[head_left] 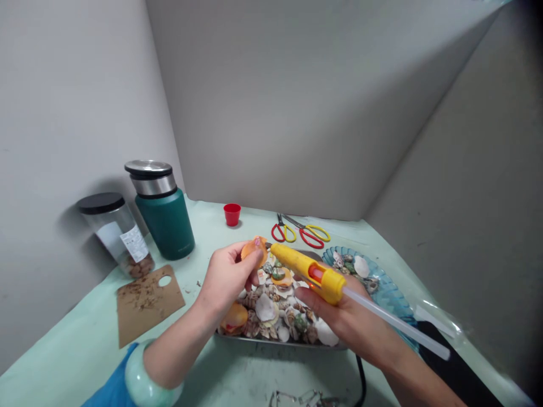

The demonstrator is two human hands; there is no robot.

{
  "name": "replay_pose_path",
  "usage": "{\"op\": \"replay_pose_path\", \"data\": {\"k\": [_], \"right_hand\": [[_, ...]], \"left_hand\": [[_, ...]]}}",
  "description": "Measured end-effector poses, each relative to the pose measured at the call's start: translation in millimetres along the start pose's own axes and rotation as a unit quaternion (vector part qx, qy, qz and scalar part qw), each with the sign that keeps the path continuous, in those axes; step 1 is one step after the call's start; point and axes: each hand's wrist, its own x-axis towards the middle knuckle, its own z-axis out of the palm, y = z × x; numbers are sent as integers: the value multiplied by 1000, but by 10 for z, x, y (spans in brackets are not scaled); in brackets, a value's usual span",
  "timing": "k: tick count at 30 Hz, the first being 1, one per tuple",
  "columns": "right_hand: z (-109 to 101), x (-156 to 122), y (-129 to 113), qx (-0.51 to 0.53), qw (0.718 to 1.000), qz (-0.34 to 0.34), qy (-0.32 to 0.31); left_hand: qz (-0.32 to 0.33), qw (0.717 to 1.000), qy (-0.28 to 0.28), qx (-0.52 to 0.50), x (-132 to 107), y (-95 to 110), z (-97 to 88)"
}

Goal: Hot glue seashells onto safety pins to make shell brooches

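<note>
An orange seashell (251,252) is pinched between the thumb and fingers of my left hand (231,271). My right hand (335,308) grips a yellow hot glue gun (297,262), its nozzle pointing left and touching or nearly touching the shell's edge. A long translucent glue stick (394,322) sticks out of the gun's back end. Both hands are above a metal tray (280,342) heaped with seashells, among them a white scallop shell (265,308) and an orange shell (235,317) at the left. Part of the heap is hidden behind my hands and the gun.
Right of the tray stands a blue glass dish (392,299) with more shells. Two pairs of scissors (311,233) and a red cup (232,215) lie behind. At left are a green bottle (165,223), a lidded jar (123,237) and a brown board (148,302). Metal clips (301,398) lie in front.
</note>
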Motion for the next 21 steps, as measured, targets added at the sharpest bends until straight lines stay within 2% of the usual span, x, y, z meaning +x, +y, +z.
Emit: {"op": "replay_pose_path", "data": {"k": [12, 21], "right_hand": [[10, -10, 31, -7, 999, 19, 27], [40, -46, -20, -5, 1000, 3, 12]], "left_hand": [[2, 1000, -14, 10, 12, -52, -11], [-16, 999, -32, 19, -33, 15, 35]]}}
